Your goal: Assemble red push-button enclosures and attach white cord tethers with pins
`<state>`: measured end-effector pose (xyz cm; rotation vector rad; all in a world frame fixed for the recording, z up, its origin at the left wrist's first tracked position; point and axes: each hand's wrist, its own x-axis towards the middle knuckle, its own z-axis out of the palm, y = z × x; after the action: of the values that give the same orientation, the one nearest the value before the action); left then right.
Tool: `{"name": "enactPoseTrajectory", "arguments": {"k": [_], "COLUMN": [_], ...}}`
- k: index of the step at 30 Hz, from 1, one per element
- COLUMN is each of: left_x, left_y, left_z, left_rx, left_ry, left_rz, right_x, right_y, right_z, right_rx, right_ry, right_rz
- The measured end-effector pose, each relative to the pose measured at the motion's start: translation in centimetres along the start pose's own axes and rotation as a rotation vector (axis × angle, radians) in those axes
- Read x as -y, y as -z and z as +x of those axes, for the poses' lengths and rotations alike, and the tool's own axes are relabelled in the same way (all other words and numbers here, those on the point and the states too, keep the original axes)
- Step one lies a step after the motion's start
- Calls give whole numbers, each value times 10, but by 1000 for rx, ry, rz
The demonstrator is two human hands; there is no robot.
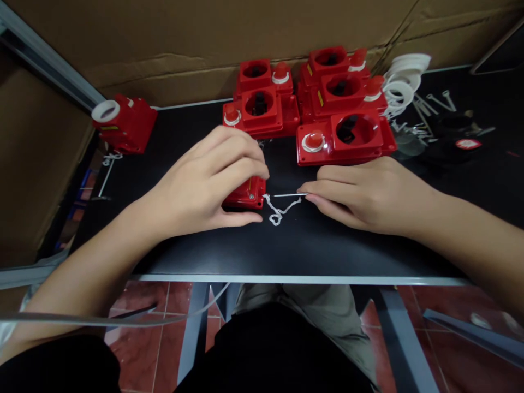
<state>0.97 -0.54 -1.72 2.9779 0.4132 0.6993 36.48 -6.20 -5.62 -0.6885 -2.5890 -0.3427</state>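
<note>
My left hand [208,180] is cupped over a red plastic box [246,195] on the black table [286,248], fingers curled around it. My right hand [364,194] pinches a thin white pin or cable tie [289,195] whose tip points at the box's right side. A small white bead chain [279,210] trails from the box onto the table between both hands.
Several red switch boxes with round holes and red buttons [346,136] stand stacked behind the hands. Another red box with a white ring [125,123] lies far left. White rings [403,82] and cable ties [434,103] lie at the back right. A cardboard wall runs along the back.
</note>
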Motion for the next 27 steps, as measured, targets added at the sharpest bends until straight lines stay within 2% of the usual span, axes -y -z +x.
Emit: {"name": "enactPoseTrajectory", "arguments": {"k": [3, 6, 11, 18, 21, 23, 27], "left_x": [5, 14, 27, 27, 22, 20, 21], "left_y": [7, 8, 7, 10, 11, 11, 9], "left_z": [-5, -9, -6, -3, -3, -3, -2], "left_rx": [144, 209, 216, 190, 202, 204, 185], "left_ry": [125, 166, 99, 100, 159, 184, 148], "left_rz": [-5, -15, -55, -87, -81, -77, -90], "right_x": [-2, -4, -9, -9, -8, -7, -5], "right_y": [-3, 1, 7, 5, 3, -1, -7], "right_z": [-4, -5, -5, -3, -5, -8, -14], "right_rx": [35, 88, 214, 170, 167, 153, 144], "right_ry": [-12, -27, -36, -21, -15, -47, -111], "right_rz": [30, 37, 36, 44, 32, 31, 52]}}
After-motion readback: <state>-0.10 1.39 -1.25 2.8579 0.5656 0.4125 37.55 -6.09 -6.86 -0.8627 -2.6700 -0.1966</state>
